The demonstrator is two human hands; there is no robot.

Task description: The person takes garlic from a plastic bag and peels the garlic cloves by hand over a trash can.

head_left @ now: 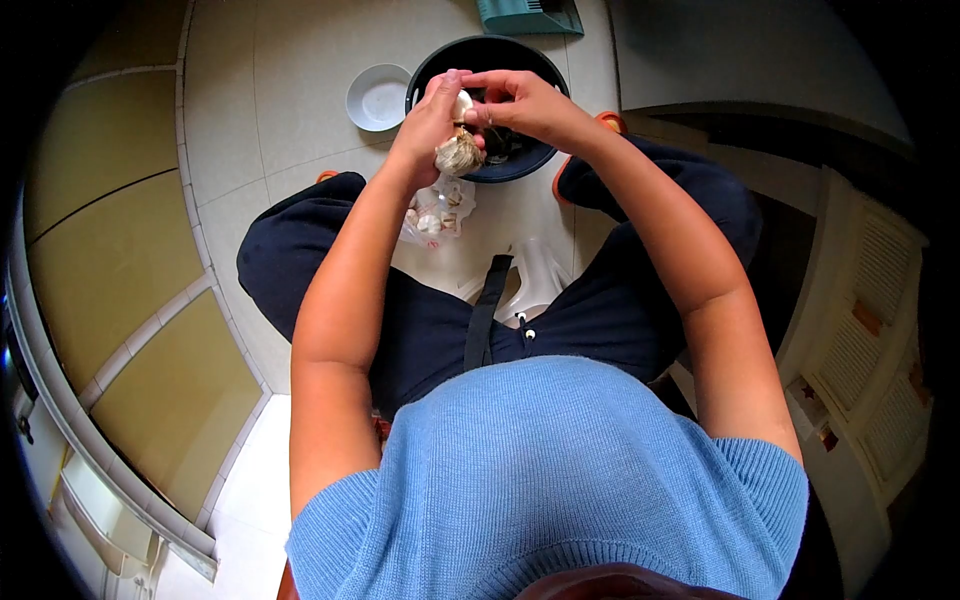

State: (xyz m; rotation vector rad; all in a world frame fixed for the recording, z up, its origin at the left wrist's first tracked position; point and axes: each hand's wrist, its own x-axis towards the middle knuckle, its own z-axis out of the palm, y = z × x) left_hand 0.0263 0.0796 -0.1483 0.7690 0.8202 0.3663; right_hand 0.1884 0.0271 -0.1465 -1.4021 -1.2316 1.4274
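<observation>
Over the dark bucket (425, 73), my left hand (428, 128) is closed around a garlic bulb (459, 157) with streaky, papery skin. Just above that bulb sits a smooth white piece of garlic (462, 106), also within my left hand. My right hand (522, 106) comes in from the other side, its thumb and fingers pinching at the white piece. Whether the two pieces are joined I cannot tell. Below my left hand, a clear plastic bag (447, 213) with several garlic bulbs lies on the floor.
A white bowl (380, 98) stands on the tiled floor left of the bucket. Beyond the bucket is a teal dustpan (530, 18). A white plastic stool (540, 280) shows between my legs. Tan cabinet doors (140, 230) line the left side.
</observation>
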